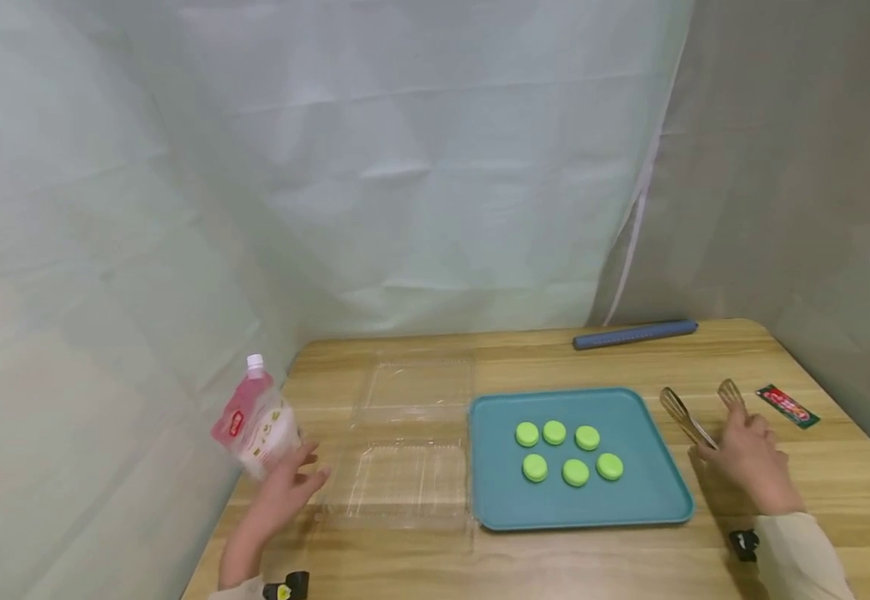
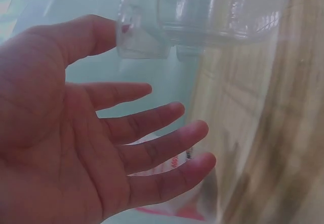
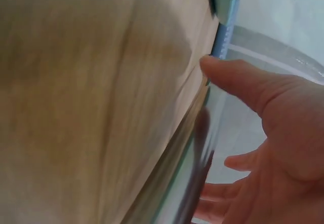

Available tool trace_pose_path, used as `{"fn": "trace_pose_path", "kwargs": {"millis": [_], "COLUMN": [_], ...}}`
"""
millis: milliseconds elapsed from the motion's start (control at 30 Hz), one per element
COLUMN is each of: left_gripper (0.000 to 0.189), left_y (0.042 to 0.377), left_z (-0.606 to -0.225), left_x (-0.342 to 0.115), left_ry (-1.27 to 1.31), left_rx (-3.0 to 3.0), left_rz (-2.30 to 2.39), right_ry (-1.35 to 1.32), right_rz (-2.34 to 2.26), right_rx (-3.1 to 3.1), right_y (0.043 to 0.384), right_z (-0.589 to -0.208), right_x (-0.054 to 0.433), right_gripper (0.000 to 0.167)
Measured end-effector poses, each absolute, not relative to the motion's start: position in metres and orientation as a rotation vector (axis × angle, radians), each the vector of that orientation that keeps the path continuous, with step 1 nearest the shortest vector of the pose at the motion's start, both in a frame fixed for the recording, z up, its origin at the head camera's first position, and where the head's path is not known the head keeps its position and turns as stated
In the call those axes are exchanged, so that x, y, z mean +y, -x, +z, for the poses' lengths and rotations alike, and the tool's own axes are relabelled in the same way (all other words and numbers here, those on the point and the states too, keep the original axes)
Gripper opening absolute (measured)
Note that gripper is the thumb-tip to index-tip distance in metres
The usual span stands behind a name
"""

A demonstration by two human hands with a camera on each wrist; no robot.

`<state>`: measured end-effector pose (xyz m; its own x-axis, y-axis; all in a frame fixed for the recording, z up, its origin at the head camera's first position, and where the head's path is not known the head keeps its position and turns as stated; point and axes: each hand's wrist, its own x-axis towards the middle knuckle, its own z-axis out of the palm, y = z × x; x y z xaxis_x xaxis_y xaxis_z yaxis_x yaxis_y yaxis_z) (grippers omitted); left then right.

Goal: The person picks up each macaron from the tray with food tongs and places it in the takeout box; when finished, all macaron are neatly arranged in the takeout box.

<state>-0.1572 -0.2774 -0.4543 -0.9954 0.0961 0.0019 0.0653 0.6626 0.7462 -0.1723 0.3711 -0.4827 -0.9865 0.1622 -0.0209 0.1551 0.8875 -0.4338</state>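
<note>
My left hand (image 1: pixel 277 496) hovers with fingers spread between a pink and white spouted pouch (image 1: pixel 258 425) and an open clear plastic box (image 1: pixel 405 479). In the left wrist view the palm faces the camera, holding nothing, and the thumb overlaps the box's corner (image 2: pixel 144 41). On the right, my right hand (image 1: pixel 753 458) is over a pair of metal tongs (image 1: pixel 678 410), whose two slotted heads stand apart beyond the fingers. From the right wrist, the thumb (image 3: pixel 233 77) is stretched out and the other fingers look loose, beside a shiny tong arm (image 3: pixel 195 168).
A blue tray (image 1: pixel 495 508) with several green macarons (image 1: pixel 575 472) lies mid-table. Behind it is a long dark blue box (image 1: pixel 636 334). A small red and green packet (image 1: pixel 787 405) lies beyond the right hand. Curtains (image 1: pixel 442 167) hang around the wooden table (image 1: pixel 525 567).
</note>
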Motion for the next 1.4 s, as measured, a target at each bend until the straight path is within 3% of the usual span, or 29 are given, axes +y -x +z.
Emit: {"fn": "trace_pose_path", "kwargs": {"millis": [133, 367, 600, 967, 1400], "left_gripper": [0.054, 0.052, 0.042, 0.039, 0.041], "left_y": [0.153, 0.144, 0.139, 0.133, 0.126], "left_z": [-0.458, -0.469, -0.472, -0.48, -0.49], "left_x": [-0.277, -0.278, -0.277, -0.278, -0.275], "left_ry": [-0.147, -0.089, -0.054, 0.027, 0.012], "left_rx": [2.807, 2.761, 2.768, 2.68, 2.694], "left_rz": [1.337, 1.413, 1.447, 1.55, 1.625], "right_ry": [0.238, 0.211, 0.213, 0.017, -0.122], "right_rz": [0.695, 0.709, 0.72, 0.53, 0.46], "right_rx": [-3.073, -3.078, -3.062, -2.952, -2.785], "right_y": [0.17, 0.169, 0.166, 0.16, 0.151], "right_z": [-0.483, -0.481, -0.483, -0.472, -0.466], "right_x": [0.376, 0.378, 0.378, 0.381, 0.373], "right_gripper": [0.103, 0.078, 0.067, 0.049, 0.064]}}
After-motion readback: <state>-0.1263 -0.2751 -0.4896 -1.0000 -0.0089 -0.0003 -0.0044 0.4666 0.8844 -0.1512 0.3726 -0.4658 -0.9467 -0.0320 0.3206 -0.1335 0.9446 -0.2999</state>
